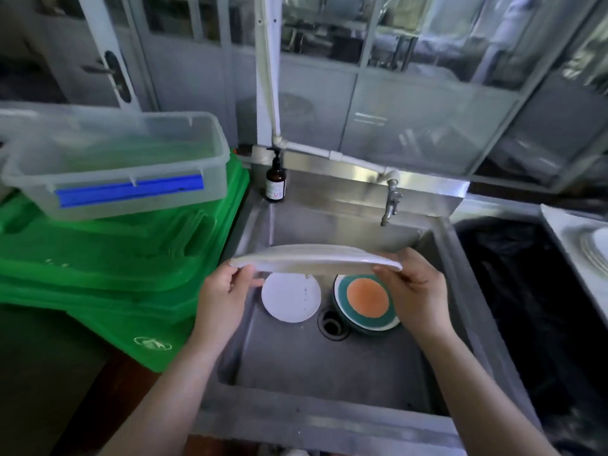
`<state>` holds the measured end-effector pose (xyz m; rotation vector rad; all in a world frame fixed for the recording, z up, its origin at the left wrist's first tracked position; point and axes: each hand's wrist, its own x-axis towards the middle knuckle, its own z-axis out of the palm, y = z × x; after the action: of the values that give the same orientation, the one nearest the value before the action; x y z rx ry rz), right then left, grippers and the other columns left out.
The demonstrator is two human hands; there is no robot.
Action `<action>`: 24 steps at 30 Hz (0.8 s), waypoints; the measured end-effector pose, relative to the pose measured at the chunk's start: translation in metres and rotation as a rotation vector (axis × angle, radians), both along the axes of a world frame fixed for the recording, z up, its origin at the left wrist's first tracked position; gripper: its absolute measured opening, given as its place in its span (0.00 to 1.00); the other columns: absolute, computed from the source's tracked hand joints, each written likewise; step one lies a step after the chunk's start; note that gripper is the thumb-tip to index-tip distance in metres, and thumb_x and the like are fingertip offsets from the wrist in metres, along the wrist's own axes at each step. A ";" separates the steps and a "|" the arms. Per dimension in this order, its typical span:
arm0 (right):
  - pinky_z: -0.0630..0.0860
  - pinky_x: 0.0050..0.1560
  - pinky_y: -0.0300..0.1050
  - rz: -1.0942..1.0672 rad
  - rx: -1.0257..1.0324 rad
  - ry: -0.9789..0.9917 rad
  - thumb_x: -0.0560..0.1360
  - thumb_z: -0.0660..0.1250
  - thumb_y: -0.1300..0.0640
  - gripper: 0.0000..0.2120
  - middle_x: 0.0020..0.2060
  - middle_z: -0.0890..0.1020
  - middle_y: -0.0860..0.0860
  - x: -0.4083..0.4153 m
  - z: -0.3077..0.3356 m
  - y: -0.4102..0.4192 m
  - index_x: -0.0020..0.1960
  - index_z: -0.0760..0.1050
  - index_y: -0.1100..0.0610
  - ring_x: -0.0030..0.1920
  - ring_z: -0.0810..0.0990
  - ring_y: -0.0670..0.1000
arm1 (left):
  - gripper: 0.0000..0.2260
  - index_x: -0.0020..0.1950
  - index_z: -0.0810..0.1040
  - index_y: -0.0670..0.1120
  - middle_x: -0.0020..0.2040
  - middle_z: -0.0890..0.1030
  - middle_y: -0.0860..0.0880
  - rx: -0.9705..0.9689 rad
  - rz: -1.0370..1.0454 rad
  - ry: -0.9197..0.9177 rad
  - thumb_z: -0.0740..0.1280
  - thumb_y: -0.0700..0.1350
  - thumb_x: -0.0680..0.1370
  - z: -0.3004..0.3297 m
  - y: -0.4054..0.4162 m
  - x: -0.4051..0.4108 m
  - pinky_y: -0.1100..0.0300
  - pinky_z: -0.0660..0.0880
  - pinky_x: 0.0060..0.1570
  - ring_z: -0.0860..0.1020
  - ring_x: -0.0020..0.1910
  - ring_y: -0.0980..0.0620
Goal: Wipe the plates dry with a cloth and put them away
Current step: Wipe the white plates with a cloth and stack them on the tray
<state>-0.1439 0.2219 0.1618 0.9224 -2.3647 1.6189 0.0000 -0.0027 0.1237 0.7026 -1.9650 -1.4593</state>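
I hold a large white plate [312,258] nearly edge-on above the steel sink [329,373]. My left hand [223,294] grips its left rim and my right hand [411,284] grips its right rim. Water drips from the plate's lower edge. Below it, on the sink floor, lies a small white plate [291,299]. To its right a plate with an orange centre and teal ring [365,301] sits on top of a dark dish. No cloth is in view.
A tap [391,200] hangs over the sink's back wall, with a brown pump bottle [275,182] at the back left corner. A clear plastic box [115,162] sits on green bins [131,258] at left. A black bag-lined bin [533,307] is at right. The drain [330,324] lies between the plates.
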 end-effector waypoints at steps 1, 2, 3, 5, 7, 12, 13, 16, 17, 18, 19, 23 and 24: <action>0.70 0.39 0.33 -0.005 -0.035 0.023 0.71 0.73 0.65 0.17 0.34 0.77 0.53 0.005 0.007 0.003 0.43 0.81 0.41 0.36 0.75 0.41 | 0.10 0.44 0.79 0.54 0.39 0.84 0.58 -0.026 -0.007 0.017 0.63 0.41 0.80 0.006 0.001 0.000 0.72 0.72 0.37 0.82 0.40 0.64; 0.71 0.39 0.34 -0.018 -0.053 0.054 0.71 0.73 0.66 0.19 0.35 0.78 0.53 0.009 0.013 0.006 0.43 0.80 0.40 0.36 0.76 0.41 | 0.11 0.43 0.79 0.54 0.38 0.84 0.58 -0.044 -0.015 0.036 0.63 0.40 0.80 0.011 0.001 -0.001 0.73 0.70 0.37 0.81 0.39 0.66; 0.71 0.39 0.35 -0.029 -0.063 0.091 0.71 0.73 0.66 0.20 0.35 0.78 0.53 0.013 0.019 0.010 0.44 0.80 0.39 0.36 0.77 0.42 | 0.12 0.43 0.79 0.55 0.37 0.83 0.58 -0.061 -0.027 0.057 0.63 0.40 0.80 0.018 0.001 -0.001 0.74 0.70 0.37 0.81 0.39 0.67; 0.72 0.40 0.35 -0.052 -0.077 0.143 0.71 0.73 0.66 0.20 0.36 0.79 0.53 0.020 0.027 0.016 0.47 0.81 0.40 0.37 0.78 0.43 | 0.13 0.43 0.79 0.57 0.39 0.83 0.59 -0.107 -0.050 0.088 0.64 0.39 0.80 0.027 0.001 -0.001 0.74 0.69 0.36 0.80 0.37 0.68; 0.72 0.41 0.34 -0.063 -0.098 0.178 0.70 0.72 0.70 0.22 0.38 0.80 0.54 0.025 0.033 0.023 0.49 0.83 0.42 0.39 0.79 0.44 | 0.13 0.46 0.81 0.53 0.43 0.83 0.60 -0.160 -0.073 0.120 0.64 0.35 0.78 0.035 0.001 0.000 0.78 0.68 0.36 0.77 0.36 0.72; 0.76 0.48 0.38 -0.060 -0.152 0.290 0.66 0.70 0.78 0.26 0.43 0.82 0.54 0.034 0.040 0.035 0.55 0.80 0.52 0.45 0.80 0.47 | 0.24 0.52 0.81 0.54 0.48 0.80 0.67 -0.280 -0.122 0.162 0.65 0.25 0.71 0.049 0.007 0.003 0.78 0.69 0.46 0.75 0.47 0.76; 0.77 0.50 0.43 -0.056 -0.174 0.301 0.64 0.71 0.79 0.27 0.45 0.82 0.53 0.035 0.041 0.036 0.55 0.80 0.53 0.46 0.81 0.49 | 0.25 0.51 0.81 0.56 0.46 0.80 0.70 -0.295 -0.130 0.158 0.66 0.25 0.70 0.051 0.008 0.004 0.78 0.70 0.45 0.76 0.47 0.76; 0.78 0.50 0.53 -0.052 -0.231 0.312 0.64 0.71 0.79 0.27 0.48 0.81 0.49 0.035 0.043 0.037 0.54 0.80 0.54 0.48 0.81 0.52 | 0.28 0.50 0.78 0.64 0.44 0.78 0.76 -0.273 -0.135 0.138 0.66 0.28 0.71 0.057 0.010 0.006 0.79 0.69 0.46 0.75 0.47 0.77; 0.78 0.51 0.52 -0.052 -0.238 0.321 0.64 0.71 0.79 0.26 0.48 0.81 0.48 0.035 0.043 0.038 0.54 0.80 0.55 0.49 0.81 0.51 | 0.28 0.49 0.78 0.65 0.44 0.77 0.77 -0.266 -0.134 0.134 0.67 0.29 0.72 0.059 0.011 0.006 0.80 0.68 0.47 0.75 0.47 0.77; 0.78 0.51 0.50 -0.052 -0.237 0.335 0.64 0.72 0.78 0.25 0.49 0.81 0.47 0.034 0.043 0.039 0.54 0.80 0.55 0.49 0.81 0.50 | 0.28 0.49 0.78 0.66 0.44 0.78 0.77 -0.257 -0.135 0.137 0.67 0.30 0.72 0.060 0.012 0.005 0.80 0.68 0.47 0.75 0.47 0.77; 0.78 0.51 0.48 -0.056 -0.227 0.355 0.64 0.72 0.78 0.25 0.49 0.81 0.47 0.032 0.042 0.042 0.54 0.80 0.56 0.49 0.81 0.49 | 0.27 0.49 0.78 0.66 0.44 0.78 0.76 -0.245 -0.137 0.143 0.68 0.30 0.72 0.061 0.014 0.004 0.80 0.69 0.47 0.76 0.47 0.76; 0.76 0.52 0.40 -0.087 -0.189 0.382 0.64 0.74 0.76 0.25 0.50 0.80 0.46 0.019 0.038 0.060 0.56 0.80 0.56 0.50 0.80 0.45 | 0.27 0.52 0.80 0.62 0.47 0.80 0.72 -0.211 -0.153 0.175 0.69 0.28 0.71 0.061 0.026 -0.008 0.77 0.70 0.50 0.77 0.50 0.73; 0.75 0.53 0.38 -0.092 -0.186 0.371 0.64 0.74 0.76 0.25 0.50 0.80 0.44 0.013 0.037 0.066 0.56 0.80 0.55 0.51 0.79 0.44 | 0.27 0.53 0.80 0.61 0.47 0.80 0.72 -0.215 -0.163 0.181 0.68 0.27 0.71 0.062 0.031 -0.014 0.77 0.70 0.49 0.77 0.50 0.72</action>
<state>-0.1309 0.2880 0.1993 0.9629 -1.9451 1.4553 -0.0141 0.0285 0.1862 0.3118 -2.0348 -1.3256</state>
